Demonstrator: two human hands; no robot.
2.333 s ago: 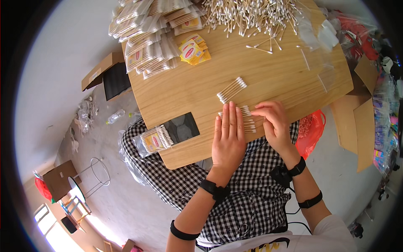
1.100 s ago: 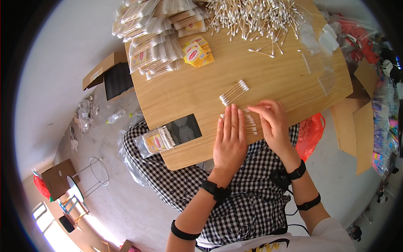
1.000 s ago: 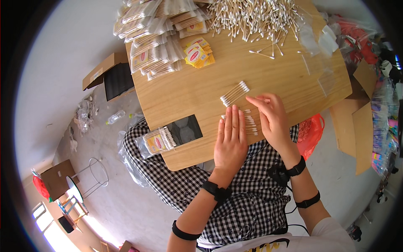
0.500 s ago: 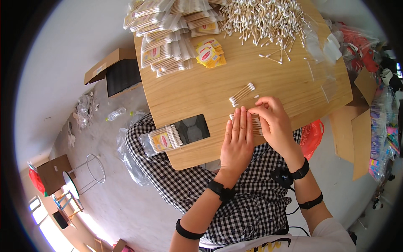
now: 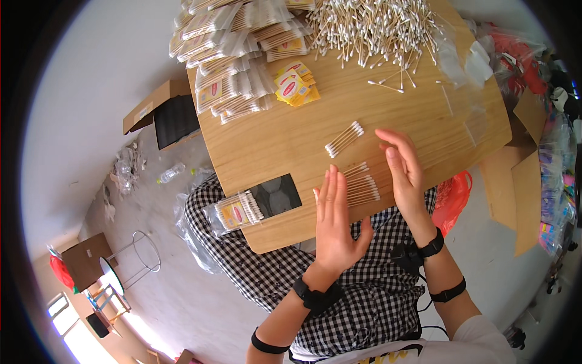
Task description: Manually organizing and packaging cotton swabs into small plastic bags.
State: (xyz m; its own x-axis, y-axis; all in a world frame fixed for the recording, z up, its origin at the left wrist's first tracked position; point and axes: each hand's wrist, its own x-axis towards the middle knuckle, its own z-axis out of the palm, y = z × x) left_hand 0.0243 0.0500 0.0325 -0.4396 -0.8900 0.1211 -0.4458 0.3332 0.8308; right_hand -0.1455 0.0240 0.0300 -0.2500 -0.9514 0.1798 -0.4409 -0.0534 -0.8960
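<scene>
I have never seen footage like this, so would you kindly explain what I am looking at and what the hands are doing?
This is one view from a wide fisheye camera worn on a person's head, looking down, so straight edges bend. There is no machine, only two bare hands. The left hand and right hand are open, holding nothing, on either side of a row of cotton swabs on a wooden table. A second small bundle lies beyond, a big loose heap at the far edge, filled packets to the far left, and one packet near the table's front edge.
</scene>
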